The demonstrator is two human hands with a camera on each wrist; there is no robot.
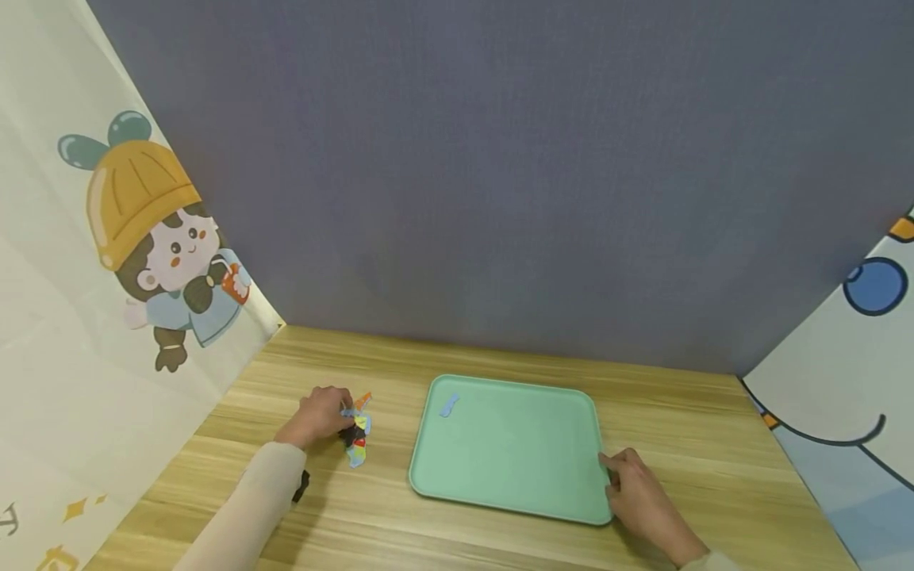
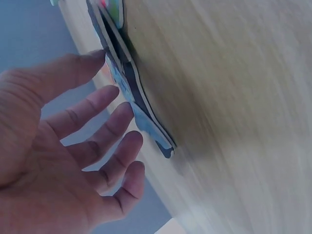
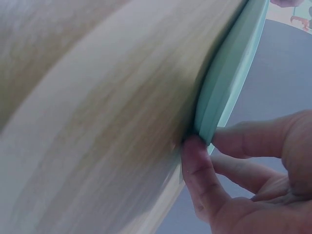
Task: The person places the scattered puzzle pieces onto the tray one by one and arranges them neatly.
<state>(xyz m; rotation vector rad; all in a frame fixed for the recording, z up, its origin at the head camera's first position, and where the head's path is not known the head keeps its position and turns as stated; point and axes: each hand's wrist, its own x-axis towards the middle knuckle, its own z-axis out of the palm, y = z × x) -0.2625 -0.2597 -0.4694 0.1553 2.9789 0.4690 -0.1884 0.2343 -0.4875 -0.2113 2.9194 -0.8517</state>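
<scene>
My left hand (image 1: 324, 414) is at a small pile of flat, colourful pieces (image 1: 360, 444), perhaps jigsaw pieces, left of the tray. Seen from the left wrist, the thumb and bent, spread fingertips reach the side of the stacked pieces (image 2: 141, 119); whether any piece is pinched there is not shown. A pale green rectangular tray (image 1: 510, 456) lies on the table. Its right rim is pinched by my right hand (image 1: 639, 496), with the thumb on one side and a finger on the other, as the right wrist view shows.
A light blue piece (image 1: 449, 405) lies in the tray's upper left corner. Partly behind the left sleeve is a dark piece (image 1: 301, 486). The wooden table (image 1: 371, 527) meets a grey back panel (image 1: 500, 198), with printed cloths on either side.
</scene>
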